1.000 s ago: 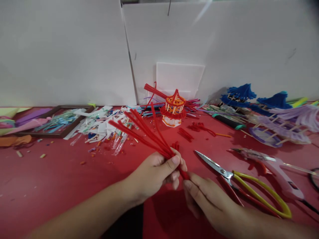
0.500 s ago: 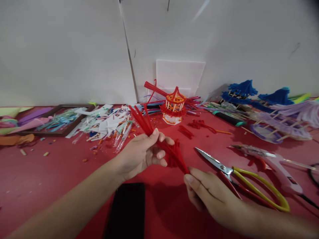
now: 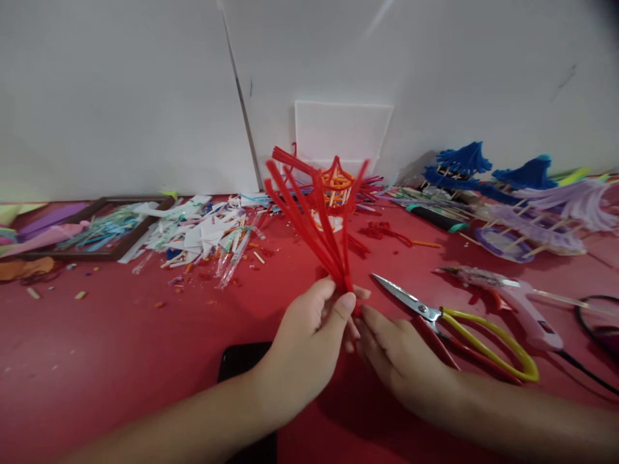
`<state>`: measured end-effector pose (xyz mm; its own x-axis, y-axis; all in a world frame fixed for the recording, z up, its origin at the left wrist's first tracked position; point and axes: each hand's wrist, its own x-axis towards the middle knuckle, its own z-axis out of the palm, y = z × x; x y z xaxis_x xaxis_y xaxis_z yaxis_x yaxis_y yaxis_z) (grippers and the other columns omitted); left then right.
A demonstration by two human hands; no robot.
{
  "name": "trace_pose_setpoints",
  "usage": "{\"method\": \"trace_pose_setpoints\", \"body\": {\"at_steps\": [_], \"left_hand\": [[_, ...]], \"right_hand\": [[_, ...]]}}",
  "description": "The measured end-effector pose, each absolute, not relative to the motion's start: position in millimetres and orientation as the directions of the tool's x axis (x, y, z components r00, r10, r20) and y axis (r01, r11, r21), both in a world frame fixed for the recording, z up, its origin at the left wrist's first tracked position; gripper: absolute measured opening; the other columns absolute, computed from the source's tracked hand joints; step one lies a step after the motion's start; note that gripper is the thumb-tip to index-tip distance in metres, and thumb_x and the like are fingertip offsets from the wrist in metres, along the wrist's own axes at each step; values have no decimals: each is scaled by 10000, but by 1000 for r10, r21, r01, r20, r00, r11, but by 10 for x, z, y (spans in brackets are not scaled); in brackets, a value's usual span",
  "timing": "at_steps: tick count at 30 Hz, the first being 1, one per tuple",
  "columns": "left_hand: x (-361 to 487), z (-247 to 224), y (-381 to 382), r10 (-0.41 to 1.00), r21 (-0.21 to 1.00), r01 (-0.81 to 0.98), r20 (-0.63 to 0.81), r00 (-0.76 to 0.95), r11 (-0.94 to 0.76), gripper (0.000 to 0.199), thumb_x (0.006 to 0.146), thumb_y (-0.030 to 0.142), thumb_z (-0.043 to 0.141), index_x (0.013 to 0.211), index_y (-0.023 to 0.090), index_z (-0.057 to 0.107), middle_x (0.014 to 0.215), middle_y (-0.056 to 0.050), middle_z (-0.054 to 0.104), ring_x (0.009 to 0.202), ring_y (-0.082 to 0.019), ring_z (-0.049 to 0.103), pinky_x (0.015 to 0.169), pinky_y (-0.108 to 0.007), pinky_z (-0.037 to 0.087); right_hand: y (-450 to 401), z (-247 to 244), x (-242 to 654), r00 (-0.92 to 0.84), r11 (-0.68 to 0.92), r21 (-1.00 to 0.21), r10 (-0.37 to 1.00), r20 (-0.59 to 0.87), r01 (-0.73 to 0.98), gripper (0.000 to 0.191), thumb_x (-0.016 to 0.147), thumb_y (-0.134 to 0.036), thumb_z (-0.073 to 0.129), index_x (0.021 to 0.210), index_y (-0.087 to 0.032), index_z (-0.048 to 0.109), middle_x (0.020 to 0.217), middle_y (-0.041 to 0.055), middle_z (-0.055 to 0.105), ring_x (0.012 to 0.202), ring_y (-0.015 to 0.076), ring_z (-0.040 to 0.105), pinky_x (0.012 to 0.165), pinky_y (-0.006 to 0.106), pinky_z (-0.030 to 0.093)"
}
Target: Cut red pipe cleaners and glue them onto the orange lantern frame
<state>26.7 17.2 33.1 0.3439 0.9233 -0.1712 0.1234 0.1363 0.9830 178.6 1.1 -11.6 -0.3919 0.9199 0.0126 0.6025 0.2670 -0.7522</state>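
A bundle of red pipe cleaners (image 3: 323, 222) fans upward in front of me, its lower end gathered between both hands. My left hand (image 3: 314, 328) is closed round the base, thumb pressed on the stems. Just below and to the right, my right hand (image 3: 399, 351) pinches the bottom end; its fingertips are partly hidden. Behind the fan stands a small red, orange and white pavilion model (image 3: 337, 183), partly covered by the stems. Yellow-and-red-handled scissors (image 3: 447, 316) lie to the right of my right hand, blades pointing away to the left.
A pink glue gun (image 3: 525, 303) lies right of the scissors. Blue-roofed models (image 3: 467, 158) and a lilac model (image 3: 536, 219) stand at the back right. Paper and plastic scraps (image 3: 206, 235) and a brown frame (image 3: 106, 254) are left. A black phone-like slab (image 3: 242, 357) lies under my left arm.
My left hand has slid down the bundle to its base, beside my right hand. The pipe cleaners now stand more upright and spread wider. The view has shifted slightly.
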Motion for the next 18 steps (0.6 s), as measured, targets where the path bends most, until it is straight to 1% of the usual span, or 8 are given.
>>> {"method": "trace_pose_setpoints", "body": {"at_steps": [2,5,7,9,12,14,16,18], "left_hand": [[251,324,187,914,987,128,-136,381,94,266,933,324,387,878,143,574,677,2,543,631,-126,528,642,-272,451],[237,305,180,913,978,210,-92,398,6,295,942,369,366,809,164,531,736,-6,532,686,-133,516,674,-281,439],[235,294,169,909,965,259,-85,408,-27,292,939,392,376,850,165,537,789,-13,533,720,-137,501,693,-286,431],[234,287,168,905,963,268,-89,416,-28,301,939,394,378,937,161,569,803,-16,532,729,-139,489,699,-286,424],[227,275,195,892,981,192,-98,441,13,342,940,369,375,1094,157,595,804,-18,541,699,-130,472,681,-275,416],[219,263,225,870,993,105,-102,483,58,355,935,336,391,1173,156,582,862,-32,571,689,-118,470,685,-263,417],[210,248,253,846,995,29,-101,524,100,361,928,301,413,1222,158,566,939,-47,596,695,-106,473,698,-253,421],[204,233,272,835,992,-20,-96,542,127,365,919,279,436,1244,170,563,962,-49,605,691,-99,470,698,-246,420]], "right_hand": [[-11,-115,1782,-402,275,-744,915,10,609,175,900,-258,275,860,-204,437,695,67,631,541,154,585,502,259,413],[-41,-109,1767,-423,276,-747,906,-8,605,164,898,-245,288,853,-204,440,615,28,590,458,128,524,444,237,357],[-54,-104,1754,-435,277,-743,900,-21,610,157,894,-231,295,815,-210,429,547,-9,531,394,105,433,405,229,300],[-61,-100,1743,-438,278,-737,899,-27,616,155,887,-223,298,792,-212,419,539,-14,513,392,100,397,403,230,289],[-57,-102,1739,-431,260,-759,902,-29,596,172,895,-243,283,815,-204,431,587,9,538,436,110,436,438,237,332],[-47,-109,1745,-413,226,-791,910,-36,568,211,919,-282,261,827,-202,434,595,7,531,450,114,453,444,238,346],[-38,-118,1753,-396,197,-822,918,-38,535,246,939,-322,248,817,-206,428,581,-6,506,452,113,450,438,233,349],[-36,-125,1759,-395,187,-843,918,-33,504,261,950,-340,249,804,-208,420,579,-14,493,458,110,447,441,230,356]]}}
